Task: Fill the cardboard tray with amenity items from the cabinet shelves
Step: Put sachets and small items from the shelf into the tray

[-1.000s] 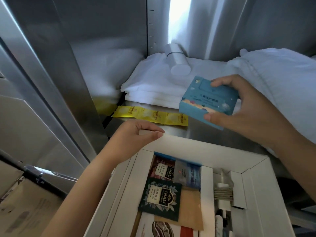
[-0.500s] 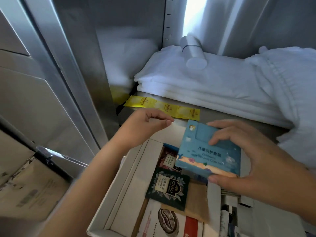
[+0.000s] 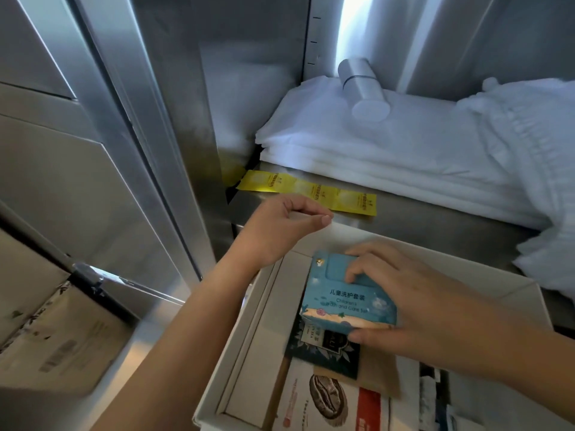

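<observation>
**Blue care-set box held low in the cardboard tray**

The right-hand grip [image 3: 413,306] is clamped on a blue box [image 3: 345,297], fingers curled over its top edge and thumb under its near edge. The box sits tilted inside the cardboard tray [image 3: 245,353], over a dark tea sachet [image 3: 323,346]; nearer the viewer lies a coffee packet [image 3: 329,399] printed with a bean. The left-hand grip [image 3: 280,231] is closed on the tray's far left rim, fingertips pinched on the cardboard edge. Just beyond, on the steel cabinet shelf [image 3: 435,225], lies a strip of yellow sachets [image 3: 308,189]. Behind it sit folded white towels [image 3: 389,150] with a silver cylinder [image 3: 364,88] resting on top.
</observation>
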Motion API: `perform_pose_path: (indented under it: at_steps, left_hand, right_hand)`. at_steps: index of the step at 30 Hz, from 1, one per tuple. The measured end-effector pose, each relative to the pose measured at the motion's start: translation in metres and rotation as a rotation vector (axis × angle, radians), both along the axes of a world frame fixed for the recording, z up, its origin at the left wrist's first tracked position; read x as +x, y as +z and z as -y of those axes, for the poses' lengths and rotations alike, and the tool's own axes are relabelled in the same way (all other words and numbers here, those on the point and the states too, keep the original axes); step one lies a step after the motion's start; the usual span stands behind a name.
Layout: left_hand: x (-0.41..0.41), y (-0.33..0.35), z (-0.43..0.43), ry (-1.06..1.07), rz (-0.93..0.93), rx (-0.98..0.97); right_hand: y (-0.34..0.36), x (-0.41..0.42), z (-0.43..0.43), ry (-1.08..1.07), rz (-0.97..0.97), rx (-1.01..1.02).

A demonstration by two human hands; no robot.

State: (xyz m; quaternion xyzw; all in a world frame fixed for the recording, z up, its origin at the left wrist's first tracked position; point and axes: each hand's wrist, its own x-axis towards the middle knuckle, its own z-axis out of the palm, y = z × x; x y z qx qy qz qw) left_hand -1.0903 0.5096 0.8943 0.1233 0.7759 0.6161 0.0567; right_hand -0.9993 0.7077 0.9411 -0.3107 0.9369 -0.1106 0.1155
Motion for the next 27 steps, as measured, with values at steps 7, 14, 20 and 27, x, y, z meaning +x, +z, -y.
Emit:
perform_pose_path:
  at_steps: [7, 14, 20, 27]
  left_hand:
    - [-0.004, 0.003, -0.001, -0.006, 0.058, 0.059]
    - [-0.009, 0.0, -0.001, -0.001, 0.097, 0.085]
    - [-0.008, 0.002, -0.002, 0.007, 0.133, 0.064]
    - [-0.007, 0.005, -0.002, -0.017, 0.151, 0.071]
  right_hand:
    - [-0.021, -0.001, 0.015, -0.016, 0.082, -0.003]
    - [-0.034, -0.011, 0.027, -0.03, 0.027, -0.015]
    - [-0.05, -0.012, 0.024, -0.068, -0.035, 0.029]
    - [-0.038, -0.005, 0.015, -0.073, -0.119, 0.123]
